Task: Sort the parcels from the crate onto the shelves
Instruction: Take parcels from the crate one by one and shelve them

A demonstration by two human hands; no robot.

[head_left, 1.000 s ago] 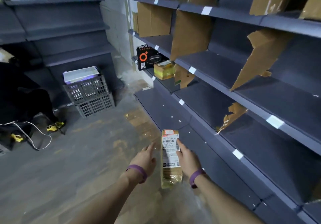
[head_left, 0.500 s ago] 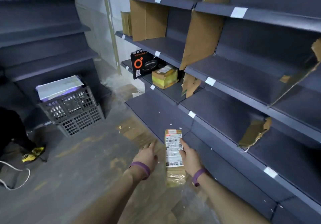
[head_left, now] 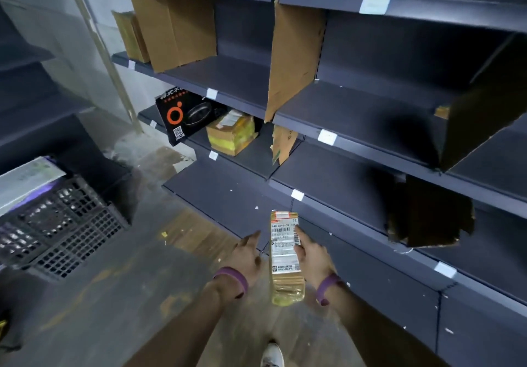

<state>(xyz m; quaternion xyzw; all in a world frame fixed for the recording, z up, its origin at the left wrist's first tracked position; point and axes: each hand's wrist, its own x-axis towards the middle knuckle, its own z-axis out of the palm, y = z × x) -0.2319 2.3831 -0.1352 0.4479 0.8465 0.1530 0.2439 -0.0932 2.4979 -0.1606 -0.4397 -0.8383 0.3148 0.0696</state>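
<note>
The right hand holds a long, thin parcel. The thumb lies on top of its white label, and the other fingers are hidden under it. The parcel is wrapped in shiny yellow tape. It is up in the air, over the floor, just in front of the front edge of the bottom shelf. One short end points at the shelves.

The left hand holds nothing. Its fingers are straight and a little spread. It is just beside the left side of the parcel, and I cannot tell if it touches it. Each wrist has a purple band.

The crate sits on the floor at the left, well apart from the hands. A flat white parcel lies on top of it.

On a shelf higher up, a black box with an orange ring stands at the left end, by the front edge. A yellow taped box sits just beside it on the right. Brown cardboard walls stand up on the shelves and split them into parts. A white shoe shows at the bottom, between the arms.
</note>
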